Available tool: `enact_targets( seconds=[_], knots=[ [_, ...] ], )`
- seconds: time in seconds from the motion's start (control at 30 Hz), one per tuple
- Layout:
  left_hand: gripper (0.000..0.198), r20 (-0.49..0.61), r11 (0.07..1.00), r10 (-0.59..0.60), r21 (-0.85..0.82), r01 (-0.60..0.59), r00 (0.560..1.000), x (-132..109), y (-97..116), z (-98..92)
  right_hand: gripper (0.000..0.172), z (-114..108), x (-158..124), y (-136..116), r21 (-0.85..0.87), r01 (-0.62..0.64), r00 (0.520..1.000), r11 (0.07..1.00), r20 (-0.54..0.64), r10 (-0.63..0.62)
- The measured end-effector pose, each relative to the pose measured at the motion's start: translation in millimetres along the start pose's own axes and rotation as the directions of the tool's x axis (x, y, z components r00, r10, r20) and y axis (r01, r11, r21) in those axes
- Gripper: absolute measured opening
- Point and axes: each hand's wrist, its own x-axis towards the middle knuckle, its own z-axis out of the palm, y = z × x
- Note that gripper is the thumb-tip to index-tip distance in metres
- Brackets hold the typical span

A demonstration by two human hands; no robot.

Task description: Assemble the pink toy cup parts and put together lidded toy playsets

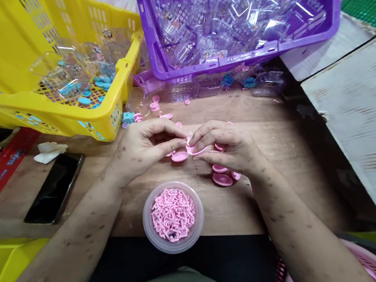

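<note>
Over the middle of the wooden table, my right hand [227,143] pinches a small pink oval plastic piece [196,150] between thumb and fingers. My left hand [152,140] meets it from the left, its thumb and forefinger closed at the same spot; whatever small part they grip is hidden. Just below the fingertips lies a pink oval dish-shaped piece [179,157]. More pink oval pieces [222,179] lie under and beside my right hand. Nearer to me stands a round clear tub [147,222] full of tiny pink hooked parts [173,213].
A yellow basket [104,119] at the left holds clear cases and blue pieces. A purple basket [249,55] of clear cases stands at the back. A black phone [55,188] lies left; white cardboard [357,112] borders the right. Blue and pink parts [128,117] lie behind my hands.
</note>
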Motion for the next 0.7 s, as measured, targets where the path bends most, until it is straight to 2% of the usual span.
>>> enact_targets(
  seconds=[0.13,0.27,0.43,0.6,0.7],
  knots=[
    [0.011,0.02,0.998,-0.034,-0.056,0.035,0.999,-2,-2,-0.2,0.005,2,-1,2,0.029,-0.002,1.0,1.0,-0.008,0.003],
    [0.01,0.039,0.996,-0.025,-0.083,0.028,0.999,-2,-2,4.3,0.007,1,-2,0,-0.06,-0.007,1.0,0.998,-0.006,0.007],
    [0.025,0.013,0.986,-0.085,-0.141,0.086,0.996,-2,-7,7.7,0.014,4,-5,-5,-0.193,-0.043,0.995,0.98,-0.094,0.025],
    [0.034,-0.012,0.988,-0.061,-0.146,0.058,0.998,2,-12,7.6,0.016,11,-3,-4,-0.18,-0.081,0.991,0.98,-0.119,0.06],
    [0.03,-0.051,0.997,-0.027,-0.077,0.023,0.998,5,-11,8.2,0.035,4,-2,-2,-0.081,-0.169,0.983,0.982,-0.086,0.163]
  ],
)
